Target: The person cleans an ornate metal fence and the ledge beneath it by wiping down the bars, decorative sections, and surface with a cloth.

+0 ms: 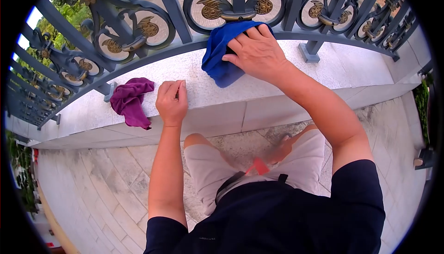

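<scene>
While the blue cloth [216, 53] lies bunched against the fence's bottom rail [185, 49], directly beneath the nearer right hand [261, 55], whose fingers grasp it, the left hand [171, 101] is clenched, contents unseen. Beside that fist, the purple cloth [132, 97] lies crumpled on the stone ledge [199, 83].

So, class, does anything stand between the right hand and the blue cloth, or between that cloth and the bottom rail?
Nothing visible: the right hand rests on the blue cloth, which overlaps the bottom rail. The purple cloth lies off to the left.
</scene>
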